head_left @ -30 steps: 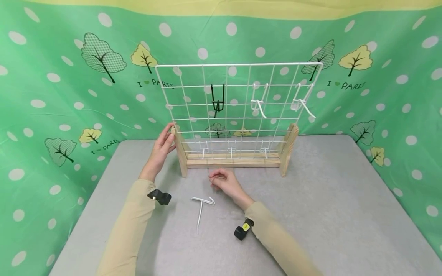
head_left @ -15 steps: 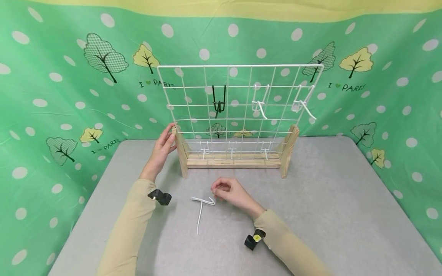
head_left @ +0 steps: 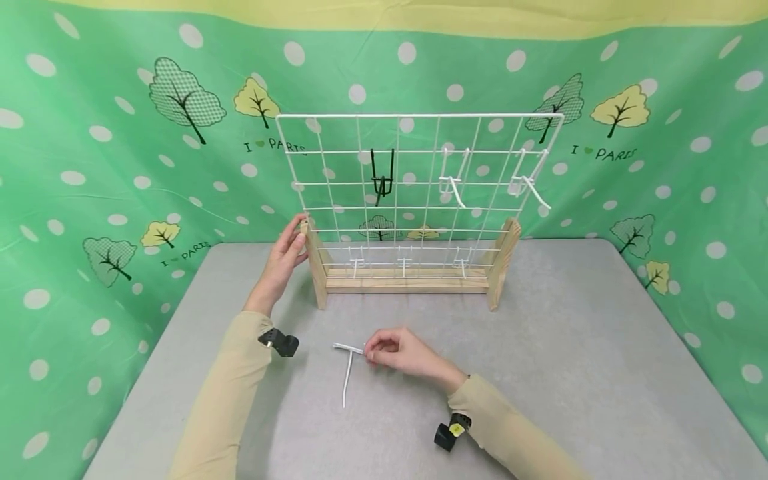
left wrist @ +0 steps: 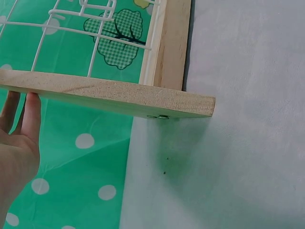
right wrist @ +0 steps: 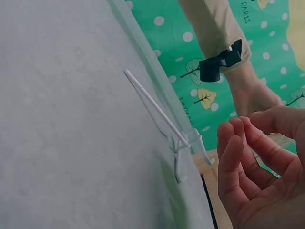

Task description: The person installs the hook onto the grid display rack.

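Observation:
A white wire hook [head_left: 347, 373] lies on the grey table, its T-shaped end towards the wire grid rack. My right hand [head_left: 405, 352] is beside it, fingers loosely bent and fingertips overlapping its right end in the head view. The right wrist view has the same hook [right wrist: 159, 110] just past the fingertips of the right hand [right wrist: 264, 164], which hold nothing. My left hand [head_left: 281, 261] grips the rack's left wooden upright [head_left: 315, 273] near its top. In the left wrist view, fingertips of the left hand [left wrist: 19, 143] press against the upright's outer side.
The white wire grid [head_left: 420, 116] stands in its wooden base [head_left: 408, 289]. A black hook [head_left: 382, 187] and two white hooks hang on its upper rows, with several smaller white hooks lower down. A green curtain [head_left: 120, 80] hangs behind the table [head_left: 576, 360].
My right hand has moved down and back from the rack's base to the right end of the loose hook. The left hand keeps its place on the upright.

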`<state>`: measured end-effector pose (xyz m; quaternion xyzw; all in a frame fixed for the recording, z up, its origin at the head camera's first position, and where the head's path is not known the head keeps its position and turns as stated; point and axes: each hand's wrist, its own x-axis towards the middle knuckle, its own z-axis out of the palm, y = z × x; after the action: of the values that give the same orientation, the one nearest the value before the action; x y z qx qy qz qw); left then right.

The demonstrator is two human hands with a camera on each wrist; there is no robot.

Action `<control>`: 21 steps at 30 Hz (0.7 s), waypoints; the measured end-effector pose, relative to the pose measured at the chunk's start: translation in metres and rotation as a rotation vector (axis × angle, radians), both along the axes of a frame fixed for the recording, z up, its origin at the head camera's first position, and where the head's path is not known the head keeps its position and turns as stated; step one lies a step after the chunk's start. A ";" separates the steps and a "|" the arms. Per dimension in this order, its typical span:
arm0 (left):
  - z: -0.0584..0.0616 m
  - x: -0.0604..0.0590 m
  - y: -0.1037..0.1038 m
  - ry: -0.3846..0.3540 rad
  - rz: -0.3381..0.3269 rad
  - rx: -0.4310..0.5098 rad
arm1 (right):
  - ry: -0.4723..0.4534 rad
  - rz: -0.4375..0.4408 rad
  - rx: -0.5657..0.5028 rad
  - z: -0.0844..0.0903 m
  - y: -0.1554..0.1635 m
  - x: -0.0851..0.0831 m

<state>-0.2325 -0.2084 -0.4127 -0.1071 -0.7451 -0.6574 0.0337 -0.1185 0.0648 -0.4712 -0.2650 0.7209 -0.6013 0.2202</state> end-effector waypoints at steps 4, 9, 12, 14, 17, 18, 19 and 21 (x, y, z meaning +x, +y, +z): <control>0.000 0.000 0.000 0.001 0.000 -0.002 | -0.032 0.012 0.019 -0.005 0.000 0.006; 0.000 0.000 0.000 0.000 -0.005 -0.002 | -0.042 0.030 0.045 -0.012 0.000 0.012; 0.000 0.000 0.000 0.004 -0.007 -0.005 | -0.044 0.037 0.050 -0.015 -0.001 0.016; 0.000 0.001 0.000 0.006 -0.008 -0.005 | -0.048 0.040 0.044 -0.016 -0.001 0.019; 0.000 0.000 0.000 0.002 -0.008 -0.001 | -0.050 0.028 0.061 -0.006 -0.001 0.025; 0.000 0.000 0.000 -0.001 -0.008 0.002 | -0.049 0.024 0.067 -0.006 -0.001 0.025; 0.000 0.000 0.000 -0.004 -0.007 0.004 | -0.049 0.020 0.074 -0.006 -0.002 0.026; 0.000 0.000 0.000 -0.010 -0.006 0.007 | -0.053 0.010 0.096 -0.005 -0.002 0.026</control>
<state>-0.2326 -0.2085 -0.4127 -0.1057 -0.7425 -0.6608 0.0283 -0.0924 0.0627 -0.4766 -0.2418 0.7416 -0.5715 0.2548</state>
